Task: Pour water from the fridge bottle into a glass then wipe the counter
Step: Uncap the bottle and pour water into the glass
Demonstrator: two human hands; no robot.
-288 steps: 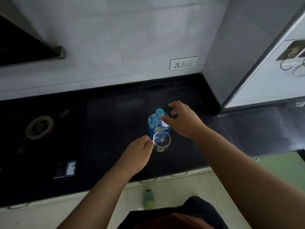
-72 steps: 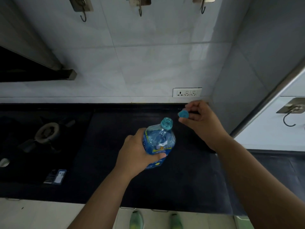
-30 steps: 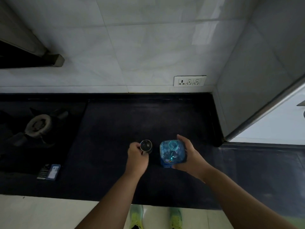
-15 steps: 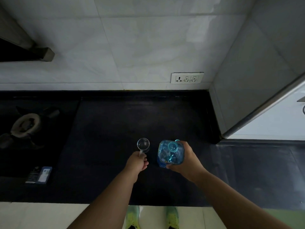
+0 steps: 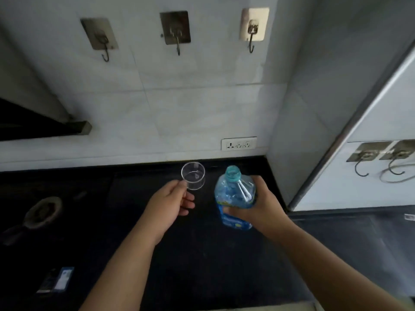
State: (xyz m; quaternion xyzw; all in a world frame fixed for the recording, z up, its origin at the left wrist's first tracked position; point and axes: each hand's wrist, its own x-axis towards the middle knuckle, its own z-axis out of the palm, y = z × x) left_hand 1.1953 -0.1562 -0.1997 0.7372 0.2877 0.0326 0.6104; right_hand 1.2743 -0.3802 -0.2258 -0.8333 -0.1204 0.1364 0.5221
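Far left, a burner (image 5: 42, 211) sits in the dark counter (image 5: 202, 265), w/ a small card (image 5: 58, 279) lying nearer the front edge. Up on the wall are three hooks (image 5: 177, 34), and a socket (image 5: 238, 143) lower down.

Next, the left hand (image 5: 168, 206) pinches the glass (image 5: 193, 176) by its near side, thumb & fingers curled on it. The glass is held up above the counter and tipped so its mouth faces the camera. It looks empty, no water seen in it.

Right of that, just beside the glass but not touching, is the bottle (image 5: 234, 198). It's blue, the cap is off, the mouth is open at the top. The right hand (image 5: 262, 209) grips it around the middle, fingers wrapped on the label. Can't tell if its base rests on the counter or is lifted a bit. Far right is the fridge (image 5: 381, 131).

Step now, I think: getting set to pour. No pouring yet, no wiping yet.

Next move prob needs: tip the bottle slowly so its mouth comes over the glass rim, and hold the glass straight up first. The glass mouth is small, so go slow or water will spill on the counter.
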